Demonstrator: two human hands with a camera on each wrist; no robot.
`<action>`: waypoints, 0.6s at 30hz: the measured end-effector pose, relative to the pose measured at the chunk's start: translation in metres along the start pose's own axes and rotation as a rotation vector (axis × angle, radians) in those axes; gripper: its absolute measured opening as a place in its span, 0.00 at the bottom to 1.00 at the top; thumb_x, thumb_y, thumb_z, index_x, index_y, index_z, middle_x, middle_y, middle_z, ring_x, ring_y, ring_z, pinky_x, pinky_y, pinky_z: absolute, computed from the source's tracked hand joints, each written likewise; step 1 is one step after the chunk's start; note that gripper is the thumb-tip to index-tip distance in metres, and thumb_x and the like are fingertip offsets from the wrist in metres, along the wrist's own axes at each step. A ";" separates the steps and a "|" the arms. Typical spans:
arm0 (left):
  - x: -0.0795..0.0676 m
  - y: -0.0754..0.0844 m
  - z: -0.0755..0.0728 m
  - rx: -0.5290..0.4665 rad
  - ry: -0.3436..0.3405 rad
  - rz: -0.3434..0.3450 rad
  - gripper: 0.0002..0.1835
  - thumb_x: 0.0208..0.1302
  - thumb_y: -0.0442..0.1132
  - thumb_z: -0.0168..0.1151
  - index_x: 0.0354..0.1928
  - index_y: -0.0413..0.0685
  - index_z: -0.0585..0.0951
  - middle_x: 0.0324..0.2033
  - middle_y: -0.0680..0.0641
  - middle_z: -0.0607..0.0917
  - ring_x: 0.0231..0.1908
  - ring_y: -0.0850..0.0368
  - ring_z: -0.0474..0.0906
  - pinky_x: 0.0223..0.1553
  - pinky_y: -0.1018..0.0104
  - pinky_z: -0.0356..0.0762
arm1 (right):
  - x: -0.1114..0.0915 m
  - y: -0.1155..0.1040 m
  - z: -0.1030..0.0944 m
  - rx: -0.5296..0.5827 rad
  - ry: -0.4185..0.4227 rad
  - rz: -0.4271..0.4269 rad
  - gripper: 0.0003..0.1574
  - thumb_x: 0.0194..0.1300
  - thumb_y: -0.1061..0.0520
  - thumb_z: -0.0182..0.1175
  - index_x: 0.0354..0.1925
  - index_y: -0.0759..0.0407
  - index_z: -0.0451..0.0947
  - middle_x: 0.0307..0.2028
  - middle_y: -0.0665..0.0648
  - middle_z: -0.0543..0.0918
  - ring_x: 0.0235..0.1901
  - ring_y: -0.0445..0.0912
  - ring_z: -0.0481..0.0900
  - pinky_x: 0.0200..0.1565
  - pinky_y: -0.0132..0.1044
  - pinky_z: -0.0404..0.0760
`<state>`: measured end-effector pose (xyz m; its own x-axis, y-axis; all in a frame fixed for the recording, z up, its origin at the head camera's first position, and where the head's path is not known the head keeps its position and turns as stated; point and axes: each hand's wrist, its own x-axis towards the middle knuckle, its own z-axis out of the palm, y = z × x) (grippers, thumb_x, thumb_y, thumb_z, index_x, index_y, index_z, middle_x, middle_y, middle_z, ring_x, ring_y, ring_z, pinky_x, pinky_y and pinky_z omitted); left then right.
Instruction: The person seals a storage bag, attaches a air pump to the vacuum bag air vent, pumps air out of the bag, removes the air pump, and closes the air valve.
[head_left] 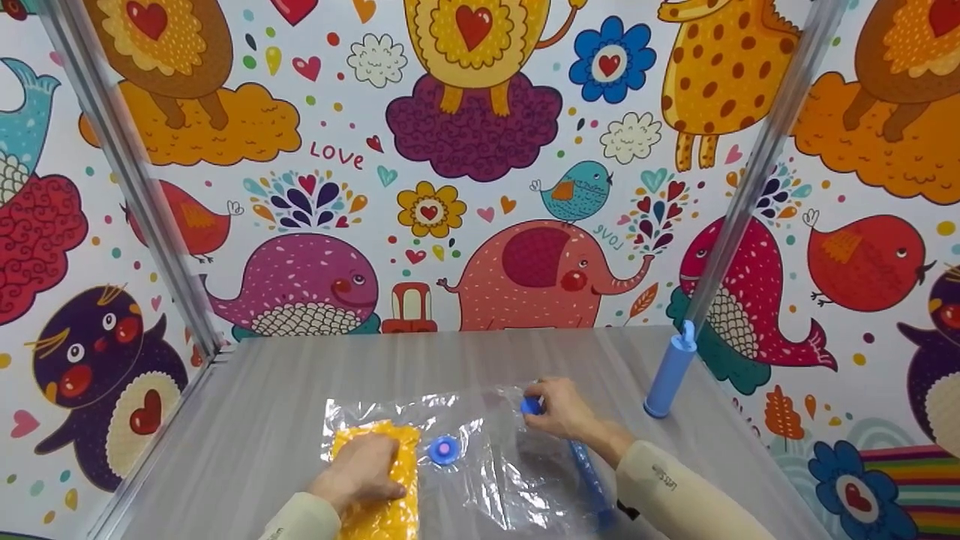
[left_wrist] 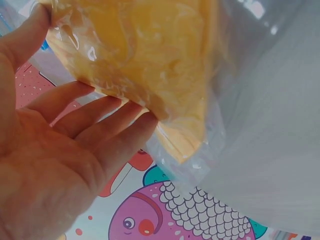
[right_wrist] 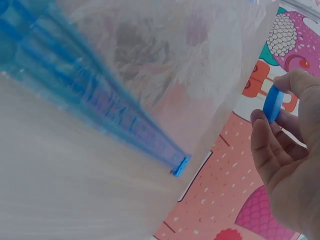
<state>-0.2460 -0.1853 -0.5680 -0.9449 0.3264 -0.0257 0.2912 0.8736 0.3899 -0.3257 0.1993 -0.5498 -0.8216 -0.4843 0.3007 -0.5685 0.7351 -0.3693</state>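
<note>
A clear plastic vacuum bag (head_left: 491,472) lies across the table with a folded yellow item (head_left: 405,457) inside its left part. My left hand (head_left: 361,466) rests on the yellow part; in the left wrist view its fingers are extended, with the fingertips against the plastic. Beside the yellow item sits a round blue valve (head_left: 444,450) with a pink centre. Over the bag's far right part, my right hand (head_left: 562,411) pinches a round blue cap (right_wrist: 273,104) between thumb and fingers. Along the bag's right side runs a blue zip strip (head_left: 589,472), with a blue slider (right_wrist: 181,166) at one end.
A blue hand pump (head_left: 670,375) stands upright on the grey table (head_left: 285,375) at the back right. Printed cartoon walls (head_left: 420,255) enclose the table's back and sides, with metal posts (head_left: 720,255) at the corners.
</note>
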 end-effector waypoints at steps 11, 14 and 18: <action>0.001 -0.001 -0.001 0.026 -0.005 0.006 0.24 0.49 0.49 0.90 0.34 0.49 0.80 0.27 0.52 0.79 0.31 0.54 0.73 0.35 0.52 0.77 | 0.006 -0.017 0.009 -0.011 -0.055 0.013 0.20 0.65 0.55 0.76 0.53 0.61 0.93 0.42 0.57 0.90 0.41 0.47 0.87 0.43 0.37 0.94; 0.001 -0.001 -0.001 0.026 0.001 0.013 0.24 0.48 0.48 0.90 0.33 0.49 0.80 0.27 0.52 0.79 0.30 0.54 0.73 0.34 0.53 0.77 | 0.009 -0.021 0.011 -0.014 -0.049 -0.019 0.19 0.64 0.55 0.76 0.53 0.60 0.93 0.42 0.57 0.90 0.40 0.46 0.86 0.43 0.35 0.93; 0.002 0.000 0.000 0.048 0.019 0.022 0.25 0.46 0.49 0.91 0.31 0.50 0.80 0.27 0.52 0.79 0.31 0.53 0.74 0.35 0.51 0.78 | 0.013 -0.027 0.012 -0.018 -0.038 -0.071 0.20 0.60 0.56 0.76 0.51 0.61 0.93 0.40 0.57 0.91 0.38 0.43 0.86 0.39 0.30 0.90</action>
<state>-0.2476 -0.1850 -0.5680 -0.9408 0.3388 0.0001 0.3180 0.8830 0.3453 -0.3215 0.1679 -0.5464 -0.7803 -0.5531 0.2919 -0.6250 0.7063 -0.3324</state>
